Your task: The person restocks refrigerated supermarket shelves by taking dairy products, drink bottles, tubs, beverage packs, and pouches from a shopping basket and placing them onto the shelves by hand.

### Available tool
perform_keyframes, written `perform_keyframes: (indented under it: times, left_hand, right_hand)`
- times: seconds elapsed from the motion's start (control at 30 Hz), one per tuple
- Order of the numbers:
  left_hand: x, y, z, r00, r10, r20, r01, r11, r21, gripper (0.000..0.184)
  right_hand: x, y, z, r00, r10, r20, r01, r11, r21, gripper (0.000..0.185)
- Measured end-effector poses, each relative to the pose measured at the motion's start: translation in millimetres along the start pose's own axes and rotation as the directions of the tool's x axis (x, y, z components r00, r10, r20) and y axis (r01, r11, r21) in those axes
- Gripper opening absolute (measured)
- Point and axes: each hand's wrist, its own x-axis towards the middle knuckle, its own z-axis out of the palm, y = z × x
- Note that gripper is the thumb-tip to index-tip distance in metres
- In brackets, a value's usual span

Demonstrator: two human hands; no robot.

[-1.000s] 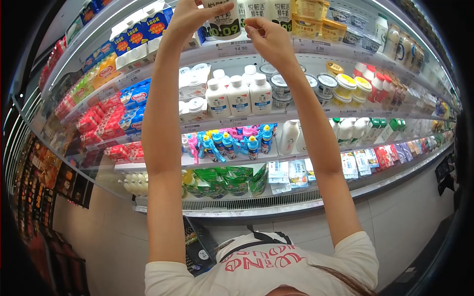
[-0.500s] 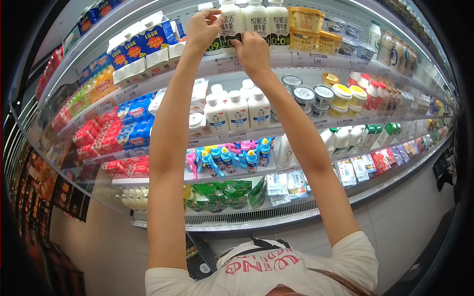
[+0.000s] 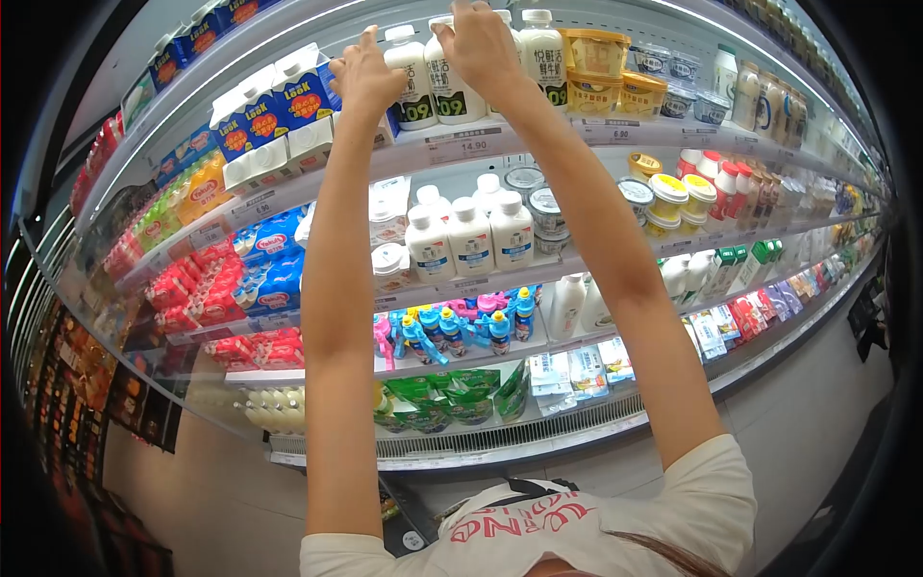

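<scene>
- Bottles of milk (image 3: 411,88) stand upright in a close row on the shelf (image 3: 409,152), beside the blue cartons (image 3: 300,94); pull one out at a slant and its neighbour could catch and tip.
- Your right hand (image 3: 478,53) is at the top of the second bottle from the left, its fingers partly hiding the cap; you cannot tell from here whether they have closed on it. A hold that high, if it is one, could let the base swing or the neck slip.
- Your left hand (image 3: 370,77) has its fingers spread, with nothing visible in it, between the cartons and the leftmost bottle. Whether it touches that bottle cannot be told; a careless sideways sweep could knock either neighbour.
- The front bottles stand near the shelf's edge, so one toppling toward you could drop onto the white bottles (image 3: 471,240) below.
- Your right forearm crosses before the lidded tubs (image 3: 548,207) lower down; bring it in too close and it could brush them.
</scene>
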Motion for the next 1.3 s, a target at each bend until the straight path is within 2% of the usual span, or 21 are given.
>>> perform_keyframes:
  times: [0.03, 0.13, 0.23, 0.33, 0.37, 0.47, 0.57, 0.67, 0.77, 0.87, 0.9, 0.97, 1.0, 1.03, 1.07, 1.1, 1.13, 1.17, 1.2, 1.27, 1.3]
  left_hand:
    - [12, -8, 6, 0.984, -0.037, 0.172, 0.020, 0.995, 0.100, 0.093]
    - [9, 4, 3, 0.951, -0.098, 0.294, -0.002, 0.947, 0.322, 0.096]
    - [13, 2, 8, 0.953, -0.051, 0.300, -0.055, 0.942, 0.332, 0.098]
    - [18, -3, 20, 0.947, -0.052, 0.317, -0.069, 0.931, 0.358, 0.093]
    - [18, -5, 25, 0.959, -0.018, 0.282, -0.087, 0.930, 0.357, 0.084]
    - [22, -1, 32, 0.959, -0.004, 0.282, -0.100, 0.931, 0.352, 0.078]
    - [25, 3, 38, 0.963, -0.001, 0.270, -0.099, 0.929, 0.357, 0.074]
    - [34, 1, 42, 0.945, -0.002, 0.326, -0.114, 0.935, 0.337, 0.077]
    - [35, -11, 34, 0.901, 0.031, 0.433, -0.136, 0.967, 0.215, 0.077]
    - [38, -23, 37, 0.932, -0.023, 0.362, -0.033, 0.989, 0.147, 0.076]
    - [29, -15, 17, 0.900, -0.055, 0.432, 0.027, 0.997, 0.072, 0.074]
    - [23, -21, 19, 0.923, -0.022, 0.383, 0.079, 0.988, -0.132, 0.070]
    - [19, -23, 20, 0.934, -0.014, 0.356, 0.103, 0.967, -0.234, 0.069]
    - [14, -10, 5, 0.909, -0.058, 0.413, 0.205, 0.924, -0.323, 0.065]
    - [19, -15, 5, 0.896, -0.005, 0.443, 0.155, 0.940, -0.303, 0.064]
    - [28, -25, 6, 0.879, 0.045, 0.474, 0.104, 0.953, -0.285, 0.064]
    - [26, -16, 0, 0.843, -0.077, 0.533, 0.366, 0.808, -0.462, 0.063]
    - [24, -6, -7, 0.789, -0.199, 0.581, 0.577, 0.564, -0.591, 0.064]
    - [25, 1, -1, 0.752, -0.264, 0.604, 0.657, 0.380, -0.651, 0.065]
    - [28, 10, 12, 0.649, -0.360, 0.670, 0.710, -0.032, -0.704, 0.071]
    - [13, 29, 0, 0.639, -0.401, 0.657, 0.735, 0.065, -0.675, 0.083]
  right_hand:
    - [22, 8, 11, 0.980, -0.007, 0.198, 0.027, 0.994, -0.102, 0.040]
    - [53, 5, 22, 0.930, 0.145, 0.339, -0.082, 0.978, -0.192, 0.047]
    - [57, 18, 38, 0.938, 0.196, 0.284, -0.150, 0.973, -0.177, 0.052]
    - [65, 34, 42, 0.903, 0.213, 0.374, -0.176, 0.976, -0.132, 0.055]
    - [61, 41, 42, 0.941, 0.153, 0.301, -0.145, 0.988, -0.048, 0.049]
    - [65, 48, 35, 0.940, 0.078, 0.332, -0.078, 0.997, -0.014, 0.043]
    - [60, 50, 27, 0.947, 0.023, 0.319, -0.080, 0.983, 0.167, 0.038]
    - [53, 38, 13, 0.934, 0.029, 0.356, -0.147, 0.940, 0.308, 0.037]
    - [50, 29, 6, 0.935, 0.062, 0.350, -0.180, 0.931, 0.317, 0.039]
    - [56, 30, 21, 0.926, 0.066, 0.371, -0.148, 0.969, 0.196, 0.040]
    - [58, 30, 32, 0.946, 0.053, 0.321, -0.112, 0.979, 0.168, 0.041]
    - [57, 32, 52, 0.976, 0.034, 0.214, -0.057, 0.993, 0.103, 0.042]
    - [53, 28, 49, 0.974, 0.065, 0.216, -0.098, 0.984, 0.149, 0.044]
    - [49, 23, 42, 0.972, 0.095, 0.217, -0.138, 0.971, 0.194, 0.045]
    - [46, 17, 35, 0.968, 0.123, 0.219, -0.176, 0.955, 0.238, 0.047]
    - [40, 22, 45, 0.983, 0.054, 0.178, -0.078, 0.988, 0.133, 0.044]
    - [26, 13, 30, 0.967, 0.144, 0.209, -0.182, 0.967, 0.177, 0.045]
    - [-2, -8, 2, 0.943, 0.229, 0.242, -0.283, 0.935, 0.216, 0.047]
    - [-23, -25, -19, 0.910, 0.309, 0.276, -0.378, 0.891, 0.251, 0.049]
    - [-54, -24, -7, 0.903, 0.265, 0.338, -0.333, 0.929, 0.162, 0.062]
    - [-65, -30, -5, 0.884, 0.313, 0.346, -0.363, 0.928, 0.086, 0.062]
